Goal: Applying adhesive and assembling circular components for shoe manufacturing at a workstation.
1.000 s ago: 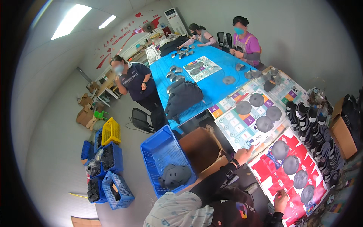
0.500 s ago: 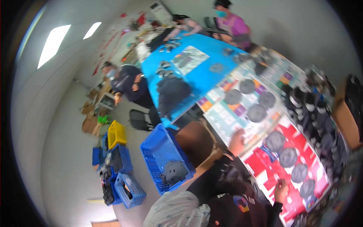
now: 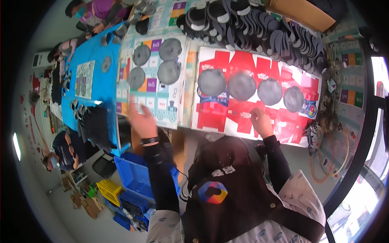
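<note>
My left hand (image 3: 142, 121) hovers at the near-left corner of a printed white sheet (image 3: 166, 115), fingers apart and nothing visible in them. Several round, dark grey fabric-like pieces (image 3: 169, 49) lie on that sheet beyond the hand. Over the near half of a red-and-white printed sheet (image 3: 243, 109), my right hand (image 3: 261, 122) has its fingers curled together; whether anything is pinched there is hidden. Just beyond it, a row of similar grey round discs (image 3: 270, 91) crosses the red sheet.
Stacked dark curved pieces (image 3: 259, 30) line the table's far side beside a cardboard box (image 3: 302, 14). A blue table (image 3: 105, 87) with dark piles extends left, with co-workers around it. Below stand a blue crate (image 3: 133, 172) and a yellow crate (image 3: 109, 191). Hoses (image 3: 324, 170) hang at right.
My view has swung toward the right, bringing the work table to the middle. My left hand has shifted left along the white sheet's near edge. The right hand stays over the red sheet, fingers curled.
</note>
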`<action>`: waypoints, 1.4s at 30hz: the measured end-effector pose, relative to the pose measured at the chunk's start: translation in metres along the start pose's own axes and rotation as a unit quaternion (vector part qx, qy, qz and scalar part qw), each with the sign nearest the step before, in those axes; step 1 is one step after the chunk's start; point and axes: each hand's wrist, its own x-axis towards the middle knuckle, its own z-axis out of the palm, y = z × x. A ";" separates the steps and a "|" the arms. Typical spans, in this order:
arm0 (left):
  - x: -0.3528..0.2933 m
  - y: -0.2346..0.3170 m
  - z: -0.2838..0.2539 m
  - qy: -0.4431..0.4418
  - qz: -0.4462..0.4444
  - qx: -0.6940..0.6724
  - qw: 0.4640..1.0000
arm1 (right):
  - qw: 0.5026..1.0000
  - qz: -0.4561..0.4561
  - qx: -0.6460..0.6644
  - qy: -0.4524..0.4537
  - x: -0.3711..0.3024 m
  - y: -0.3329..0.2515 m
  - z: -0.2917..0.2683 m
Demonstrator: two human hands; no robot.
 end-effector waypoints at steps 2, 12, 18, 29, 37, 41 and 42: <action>-0.018 0.010 0.059 -0.074 0.022 -0.084 0.993 | 1.000 0.006 -0.001 0.025 0.013 -0.003 -0.001; -0.008 0.154 0.219 -0.263 0.311 -0.089 0.909 | 0.987 0.118 -0.025 0.107 0.101 -0.011 0.015; -0.007 0.162 0.262 -0.321 0.368 -0.009 0.873 | 0.980 0.128 -0.075 0.137 0.129 0.005 0.023; -0.009 0.160 0.264 -0.300 0.407 -0.010 0.863 | 0.978 0.040 -0.189 0.080 0.169 0.006 0.040; 0.001 0.166 0.269 -0.296 0.446 0.018 0.845 | 0.970 -0.006 -0.225 0.094 0.175 0.006 0.047; 0.013 0.182 0.270 -0.313 0.459 0.004 0.832 | 0.971 0.002 -0.213 0.106 0.184 0.011 0.048; 0.016 0.184 0.271 -0.326 0.461 0.017 0.825 | 0.971 -0.001 -0.212 0.107 0.187 0.011 0.051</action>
